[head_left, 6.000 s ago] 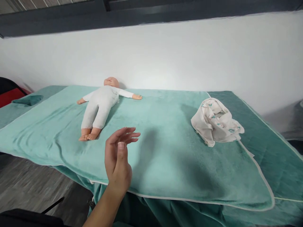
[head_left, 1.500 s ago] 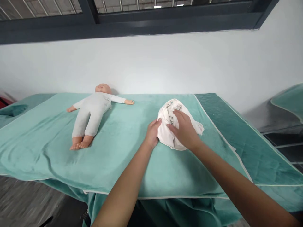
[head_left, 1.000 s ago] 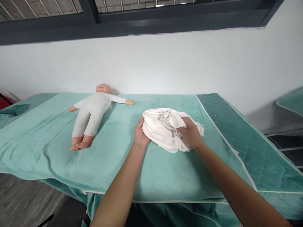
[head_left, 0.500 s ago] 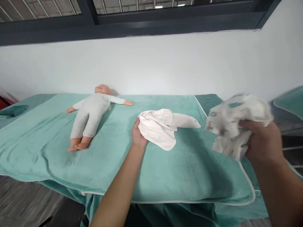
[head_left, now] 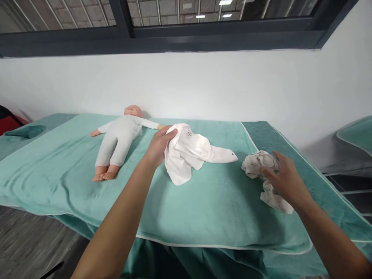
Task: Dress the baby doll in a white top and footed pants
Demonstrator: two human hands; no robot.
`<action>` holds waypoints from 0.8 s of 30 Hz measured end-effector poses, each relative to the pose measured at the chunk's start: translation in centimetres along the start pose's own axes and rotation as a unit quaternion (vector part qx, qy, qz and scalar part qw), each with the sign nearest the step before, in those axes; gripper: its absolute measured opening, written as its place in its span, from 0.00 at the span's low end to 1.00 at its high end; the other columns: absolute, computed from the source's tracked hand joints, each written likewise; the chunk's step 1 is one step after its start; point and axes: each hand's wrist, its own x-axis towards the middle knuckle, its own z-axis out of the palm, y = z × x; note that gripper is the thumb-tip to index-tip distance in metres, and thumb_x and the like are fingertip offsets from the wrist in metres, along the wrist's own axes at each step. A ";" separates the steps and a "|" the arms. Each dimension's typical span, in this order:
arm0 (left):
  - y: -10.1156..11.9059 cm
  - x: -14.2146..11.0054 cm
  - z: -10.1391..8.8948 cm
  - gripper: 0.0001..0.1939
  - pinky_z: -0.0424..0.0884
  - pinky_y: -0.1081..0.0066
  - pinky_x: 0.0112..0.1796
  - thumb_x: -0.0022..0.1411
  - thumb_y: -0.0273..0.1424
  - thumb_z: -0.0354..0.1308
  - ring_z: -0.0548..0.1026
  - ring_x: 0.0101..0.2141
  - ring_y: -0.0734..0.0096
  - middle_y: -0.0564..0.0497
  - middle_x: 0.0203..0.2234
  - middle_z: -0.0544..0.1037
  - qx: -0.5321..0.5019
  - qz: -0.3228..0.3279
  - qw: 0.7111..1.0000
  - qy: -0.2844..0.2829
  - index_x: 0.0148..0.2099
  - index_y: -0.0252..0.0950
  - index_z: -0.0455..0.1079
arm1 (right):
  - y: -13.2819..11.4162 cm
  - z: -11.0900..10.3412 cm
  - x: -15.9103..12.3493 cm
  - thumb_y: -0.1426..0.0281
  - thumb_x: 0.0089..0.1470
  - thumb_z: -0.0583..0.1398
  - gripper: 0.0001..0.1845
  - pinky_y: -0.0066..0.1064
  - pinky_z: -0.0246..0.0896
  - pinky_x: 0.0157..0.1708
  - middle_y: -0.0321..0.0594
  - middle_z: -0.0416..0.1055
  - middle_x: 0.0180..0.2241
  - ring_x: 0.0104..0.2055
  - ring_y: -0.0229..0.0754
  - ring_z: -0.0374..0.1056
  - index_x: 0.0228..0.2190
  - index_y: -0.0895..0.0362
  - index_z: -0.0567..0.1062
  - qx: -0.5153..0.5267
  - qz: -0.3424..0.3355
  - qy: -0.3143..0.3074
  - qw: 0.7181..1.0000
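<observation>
My left hand (head_left: pixel 159 146) pinches one edge of a white baby cloth (head_left: pixel 186 149) and lifts it off the bed. A small black printed mark shows near its top. From its right side a narrow tapering tab stretches out, with a small dark dot near the tip. On the right, a crumpled white cloth with a small printed pattern (head_left: pixel 259 164) lies on the cover. Close over it is my right hand (head_left: pixel 286 178), thumb and fingers apart; whether the fingertips touch the cloth I cannot tell.
A baby doll (head_left: pixel 119 139) in a pale suit lies face up on the green bed cover (head_left: pixel 203 217), arms spread. Behind the bed runs a white wall (head_left: pixel 186 85) under a dark window frame (head_left: pixel 221 37). A red and black item (head_left: pixel 8 122) sits at far left.
My right hand has lowered the patterned cloth onto the bed and opened. My left hand has raised the white cloth and shifted slightly left. The view has tilted up a little.
</observation>
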 end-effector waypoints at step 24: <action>8.9 -4.4 -1.5 0.12 0.68 0.70 0.36 0.64 0.42 0.58 0.72 0.37 0.66 0.51 0.33 0.75 0.254 0.095 0.962 0.016 0.39 0.38 0.73 | -1.8 0.5 0.5 0.56 0.63 0.51 0.28 0.48 0.64 0.48 0.58 0.70 0.55 0.57 0.64 0.65 0.58 0.56 0.70 -0.280 0.029 0.022 0.959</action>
